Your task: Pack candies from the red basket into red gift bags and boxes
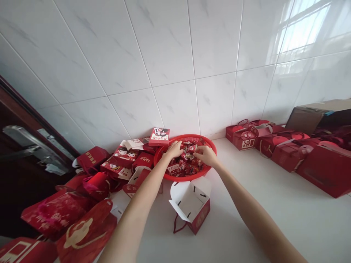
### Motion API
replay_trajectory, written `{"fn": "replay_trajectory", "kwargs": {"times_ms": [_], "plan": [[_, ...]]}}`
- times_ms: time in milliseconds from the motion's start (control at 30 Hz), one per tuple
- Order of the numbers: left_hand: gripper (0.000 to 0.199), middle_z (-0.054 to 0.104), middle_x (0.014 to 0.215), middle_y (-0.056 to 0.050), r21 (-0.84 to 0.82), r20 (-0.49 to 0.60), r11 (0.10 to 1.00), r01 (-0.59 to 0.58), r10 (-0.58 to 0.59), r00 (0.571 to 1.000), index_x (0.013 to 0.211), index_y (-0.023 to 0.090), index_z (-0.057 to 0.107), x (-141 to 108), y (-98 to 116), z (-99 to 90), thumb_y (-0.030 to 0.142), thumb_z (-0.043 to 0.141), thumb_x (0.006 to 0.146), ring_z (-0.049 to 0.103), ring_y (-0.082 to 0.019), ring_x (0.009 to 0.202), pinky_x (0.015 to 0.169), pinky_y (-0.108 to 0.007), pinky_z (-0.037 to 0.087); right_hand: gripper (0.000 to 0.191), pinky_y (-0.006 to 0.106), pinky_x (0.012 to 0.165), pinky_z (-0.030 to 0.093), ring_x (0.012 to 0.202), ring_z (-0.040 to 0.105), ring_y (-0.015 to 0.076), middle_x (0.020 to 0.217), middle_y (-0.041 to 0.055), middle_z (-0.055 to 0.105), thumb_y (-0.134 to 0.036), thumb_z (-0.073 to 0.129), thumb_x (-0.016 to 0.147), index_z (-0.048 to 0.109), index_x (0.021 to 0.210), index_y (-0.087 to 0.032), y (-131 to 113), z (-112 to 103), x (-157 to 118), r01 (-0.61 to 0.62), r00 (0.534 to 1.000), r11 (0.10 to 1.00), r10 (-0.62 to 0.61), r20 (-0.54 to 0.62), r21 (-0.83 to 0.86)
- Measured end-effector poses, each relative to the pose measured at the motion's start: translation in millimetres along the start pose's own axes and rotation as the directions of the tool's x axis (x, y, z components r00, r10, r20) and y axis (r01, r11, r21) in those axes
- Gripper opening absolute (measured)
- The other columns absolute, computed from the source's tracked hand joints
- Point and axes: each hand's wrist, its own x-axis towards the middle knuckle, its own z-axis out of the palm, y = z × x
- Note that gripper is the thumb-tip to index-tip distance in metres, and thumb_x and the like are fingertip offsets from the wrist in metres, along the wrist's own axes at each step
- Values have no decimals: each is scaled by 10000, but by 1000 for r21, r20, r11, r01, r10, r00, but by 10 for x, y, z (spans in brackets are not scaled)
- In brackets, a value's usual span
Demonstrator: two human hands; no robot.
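A red plastic basket (211, 145) stands against the tiled wall, filled with red-wrapped candies (189, 167). Both of my hands reach into it. My left hand (173, 150) is over the left part of the heap, fingers curled down among the wrappers; what they grip is hidden. On the right, my right hand (205, 155) has thumb and fingers pinched together at a wrapped candy (191, 148). In front of the basket sits a red gift box (202, 216) with its top flaps spread, white inside, a dark red cord handle hanging at its left.
Several red gift boxes (90, 157) and bags are heaped on the left beside a dark door with a metal handle (23, 142). More red boxes (287, 155) line the right side of the white counter (233, 226), near a large brown carton (307, 117).
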Motion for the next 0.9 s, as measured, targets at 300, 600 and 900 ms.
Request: {"fn": "replay_trajectory", "kwargs": {"times_ms": [300, 600, 900], "plan": [[609, 625, 1409, -122, -14, 59, 999, 29, -28, 998, 1291, 259, 669, 194, -114, 110, 238, 732, 685, 579, -353, 1282, 1022, -380, 456, 85, 257, 585, 378, 645, 579, 154, 678, -4, 646, -263, 658, 798, 662, 738, -202, -3, 0, 15, -30, 1000, 1000, 30, 1, 5], [368, 672, 563, -29, -148, 170, 988, 50, -25, 985, 571, 199, 700, 100, -116, 83, 527, 712, 738, 664, -218, 636, 638, -283, 485, 83, 248, 547, 348, 615, 558, 145, 655, -3, 644, -246, 641, 808, 676, 749, -199, -7, 0, 3, -28, 1000, 999, 28, 3, -16], [320, 756, 1139, -130, -244, -64, 963, 111, -130, 989, 973, 176, 730, 219, -92, 93, 368, 741, 718, 669, -306, 1094, 880, -326, 487, 112, 255, 585, 391, 655, 592, 159, 693, 10, 668, -265, 659, 826, 675, 733, -204, -11, -4, 13, -19, 1000, 1000, 19, 6, -24]]}}
